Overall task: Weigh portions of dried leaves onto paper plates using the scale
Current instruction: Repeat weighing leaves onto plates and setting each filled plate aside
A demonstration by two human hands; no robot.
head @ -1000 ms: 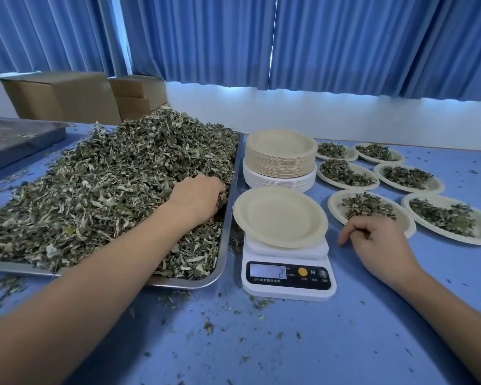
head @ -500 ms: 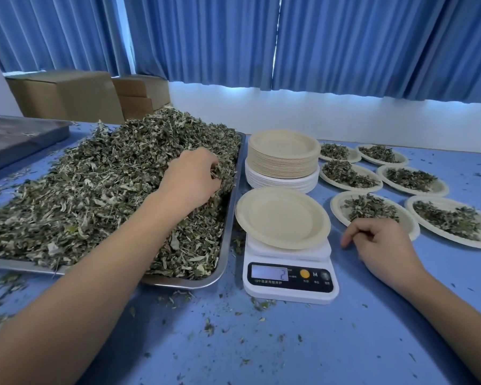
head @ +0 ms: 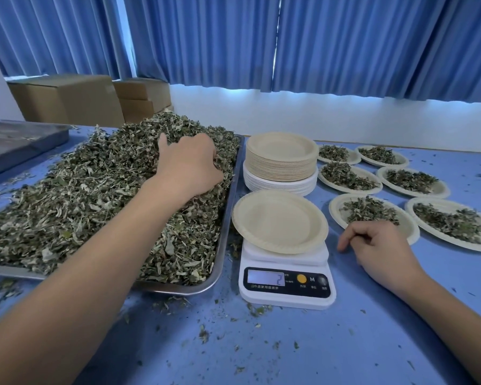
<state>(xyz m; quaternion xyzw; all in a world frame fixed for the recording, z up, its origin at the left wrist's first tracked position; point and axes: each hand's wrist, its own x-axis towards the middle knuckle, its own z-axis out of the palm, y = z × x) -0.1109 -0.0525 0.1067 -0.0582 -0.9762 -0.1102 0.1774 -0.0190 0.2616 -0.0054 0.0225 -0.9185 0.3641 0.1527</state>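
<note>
— Where is the portion now?

— In your left hand (head: pixel 190 168). It is sunk into the grey-green heap of dried leaves (head: pixel 81 190), at the right side of the shallow steel tray (head: pixel 225 232) that fills the left half of the blue tabletop (head: pixel 331 351). Your fingers are curled down round a handful. The tips are buried, so I cannot tell how much you have.

— And where does it go?

— Onto the empty round beige paper plate (head: pixel 279 220) on the white digital scale (head: pixel 285 300), just beside the tray's right rim and towards the tabletop's near edge. From your left fingers, the plate lies to the right and nearer to you. I judge it a short carry across the rim.

— What about the other hand?

— Your right hand (head: pixel 378 245) rests on the tabletop just right of the scale, fingers loosely curled, holding nothing. It is nearer the plate, but the left has the leaves. Six filled paper plates (head: pixel 338 215) lie towards the far right corner, with the stack of spare plates (head: pixel 282 162) behind the scale.
</note>
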